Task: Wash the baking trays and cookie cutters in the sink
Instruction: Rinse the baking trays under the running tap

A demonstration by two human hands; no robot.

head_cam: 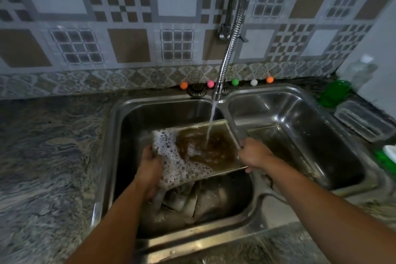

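Observation:
A rectangular metal baking tray (216, 157) hangs tilted over the left basin of a double steel sink (120, 126). Brown water pools in its middle and white foam covers its left part. Water from the flexible tap (230, 45) falls onto the tray's centre. My left hand (150, 163) grips the tray's foamy left edge. My right hand (254, 154) grips its right edge near the divider between the basins. Below the tray, more metal trays (192, 201) lie in the left basin, partly hidden.
The right basin (300, 126) holds another tray leaning inside. Several small coloured balls (235, 82) line the sink's back rim. On the right counter stand a clear lidded box (364, 122) and a green item (334, 92). Patterned granite counter (47, 156) spreads to the left.

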